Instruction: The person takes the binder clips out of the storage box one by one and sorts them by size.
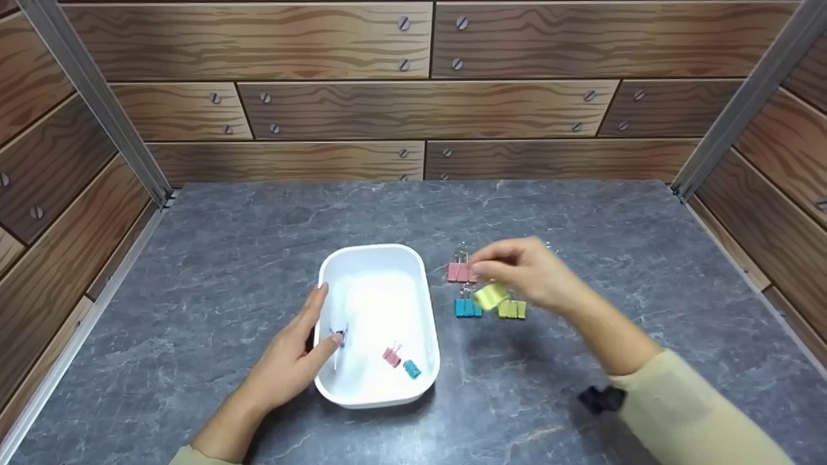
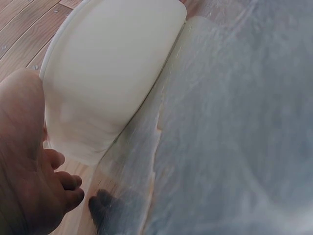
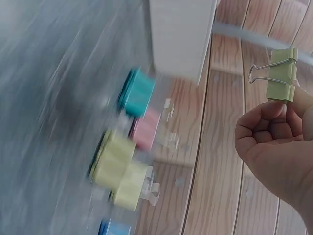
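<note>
My right hand [image 1: 533, 274] pinches a yellow binder clip [image 1: 491, 296] above the table, to the right of a white plastic tub [image 1: 431, 336]. In the right wrist view that yellow clip stands above the curled fingers [image 3: 261, 125], its wire handle sticking out sideways. My left hand [image 1: 291, 352] grips the tub's left rim, thumb inside and the other fingers outside. Small pink [image 1: 391, 356] and teal [image 1: 412, 369] binder clips lie in the tub. A small dark clip there [image 1: 342, 337] is partly covered by my left thumb.
Right of the tub, larger binder clips stand on the grey marbled table [image 1: 258, 219]: pink [image 1: 460, 272], teal [image 1: 468, 308] and yellow [image 1: 512, 309]. A blue one [image 3: 115, 229] shows at the bottom of the right wrist view. Wood-patterned walls [image 1: 413, 110] enclose the table.
</note>
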Available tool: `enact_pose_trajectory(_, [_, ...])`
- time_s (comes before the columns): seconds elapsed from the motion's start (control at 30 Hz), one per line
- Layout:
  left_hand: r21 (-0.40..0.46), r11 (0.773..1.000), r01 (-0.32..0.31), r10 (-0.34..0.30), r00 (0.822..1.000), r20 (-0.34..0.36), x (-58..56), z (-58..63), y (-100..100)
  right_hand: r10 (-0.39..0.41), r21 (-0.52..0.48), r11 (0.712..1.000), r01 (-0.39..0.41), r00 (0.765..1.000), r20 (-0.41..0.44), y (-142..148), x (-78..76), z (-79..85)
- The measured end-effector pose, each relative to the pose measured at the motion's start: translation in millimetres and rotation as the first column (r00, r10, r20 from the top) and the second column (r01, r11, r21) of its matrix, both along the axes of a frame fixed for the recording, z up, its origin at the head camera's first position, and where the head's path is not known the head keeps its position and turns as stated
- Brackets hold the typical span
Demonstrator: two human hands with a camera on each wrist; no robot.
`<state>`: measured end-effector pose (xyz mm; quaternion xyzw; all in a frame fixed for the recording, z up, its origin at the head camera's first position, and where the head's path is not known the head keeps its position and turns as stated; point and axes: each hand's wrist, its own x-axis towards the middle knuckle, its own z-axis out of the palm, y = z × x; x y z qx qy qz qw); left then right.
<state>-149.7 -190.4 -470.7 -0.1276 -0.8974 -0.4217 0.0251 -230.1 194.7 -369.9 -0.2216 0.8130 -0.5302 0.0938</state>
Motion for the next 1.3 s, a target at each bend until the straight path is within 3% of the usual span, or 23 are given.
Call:
enact_pose_trajectory(0.2, [0.01,1.0,0.0,0.0,1.0,-0.005,1.7,-0.7,-1,-0.121,0.082,0.989,0.121,0.993,-0.01,47,-1.2,-2.4])
enact_pose_trajectory(0.57, [0.007,1.0,-0.007,0.006,1.0,0.013,2.8,-2.2,-2,-0.202,0.148,0.968,0.203,0.979,-0.025,106,0.8,-19.2])
enact_pose_trajectory(0.97, [0.016,1.0,-0.008,0.008,1.0,-0.013,3.0,-1.4,-1,-0.223,0.197,0.957,0.214,0.974,0.029,131,-5.3,-46.7])
enact_pose_trajectory(1.3, [0.004,1.0,-0.007,0.007,1.0,0.0,1.9,1.0,0,-0.228,0.2,0.956,0.214,0.972,0.048,138,-8.0,-59.5])
